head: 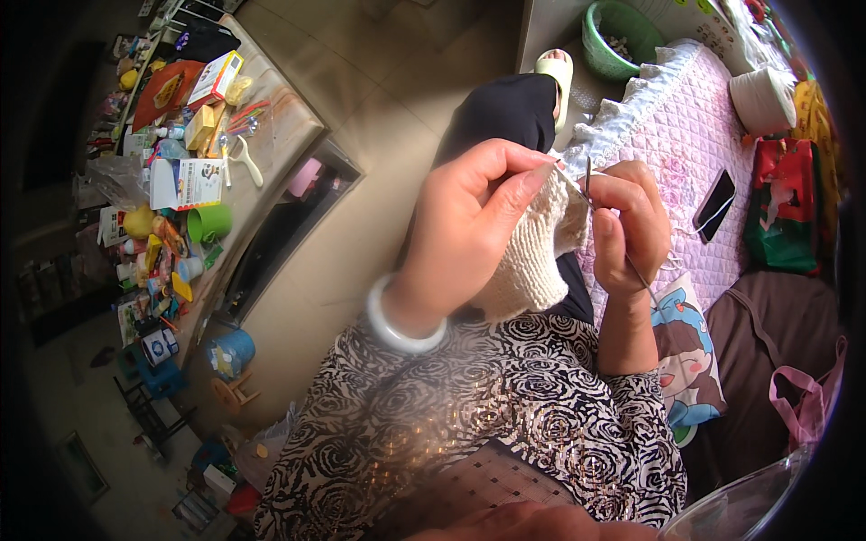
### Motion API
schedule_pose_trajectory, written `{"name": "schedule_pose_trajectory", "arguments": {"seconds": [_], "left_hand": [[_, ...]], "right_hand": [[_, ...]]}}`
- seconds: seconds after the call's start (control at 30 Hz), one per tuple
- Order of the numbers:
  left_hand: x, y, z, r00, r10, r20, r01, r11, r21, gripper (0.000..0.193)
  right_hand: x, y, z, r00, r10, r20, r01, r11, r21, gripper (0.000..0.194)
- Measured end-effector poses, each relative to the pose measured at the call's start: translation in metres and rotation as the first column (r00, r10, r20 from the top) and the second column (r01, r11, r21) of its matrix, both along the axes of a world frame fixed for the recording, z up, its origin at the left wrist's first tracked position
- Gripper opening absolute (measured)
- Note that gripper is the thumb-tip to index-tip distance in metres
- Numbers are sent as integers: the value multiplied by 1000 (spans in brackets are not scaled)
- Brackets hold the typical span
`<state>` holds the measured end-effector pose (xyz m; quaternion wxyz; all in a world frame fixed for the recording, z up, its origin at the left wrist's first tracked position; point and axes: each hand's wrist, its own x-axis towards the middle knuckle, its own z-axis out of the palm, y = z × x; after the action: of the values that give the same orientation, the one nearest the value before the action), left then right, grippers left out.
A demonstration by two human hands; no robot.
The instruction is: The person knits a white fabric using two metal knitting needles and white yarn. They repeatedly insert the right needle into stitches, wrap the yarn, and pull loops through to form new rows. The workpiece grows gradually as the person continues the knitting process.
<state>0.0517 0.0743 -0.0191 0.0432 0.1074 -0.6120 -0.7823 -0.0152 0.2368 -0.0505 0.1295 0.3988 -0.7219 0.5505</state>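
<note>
Cream ribbed knitting [524,274] hangs between my hands, above my lap. My left hand [473,216], with a white bangle at its wrist, pinches the upper edge of the work and a needle tip between thumb and forefinger. In my right hand [629,223] are metal knitting needles [588,177]; their tips cross close to my left fingertips. A thin grey needle or cable [639,274] runs down from the right palm past the wrist. White yarn passes near the right fingers. Part of the knitting lies behind my left hand and is hidden.
To the right, a pink quilted cover [676,142] holds a phone [715,205], a cone of white yarn [763,101] and a red and green bag [783,203]. A green basin [619,40] stands beyond. A cluttered table [291,115] is at left, with a small wooden stool [233,392] lower down.
</note>
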Motion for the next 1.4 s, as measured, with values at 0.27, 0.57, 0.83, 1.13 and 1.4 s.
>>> {"name": "schedule_pose_trajectory", "arguments": {"seconds": [0.27,0.57,0.83,1.13,1.4], "left_hand": [[1,8,-7,991,71,-116,-91,979,-180,5],[2,14,-9,986,79,-148,-109,972,-207,1],[-2,10,-7,982,147,-118,-154,987,-46,6],[0,-13,-6,992,-125,33,116,972,204,13],[2,-8,-4,993,-114,14,113,992,62,17]], "right_hand": [[0,-12,5,991,-103,-90,111,990,89,28],[-18,-20,4,990,136,39,-138,988,71,62],[1,-13,-5,991,-98,-90,95,995,-40,21],[-11,-4,-3,961,223,163,-201,969,-145,27],[-7,-8,-9,995,47,90,-35,991,-133,13]]}}
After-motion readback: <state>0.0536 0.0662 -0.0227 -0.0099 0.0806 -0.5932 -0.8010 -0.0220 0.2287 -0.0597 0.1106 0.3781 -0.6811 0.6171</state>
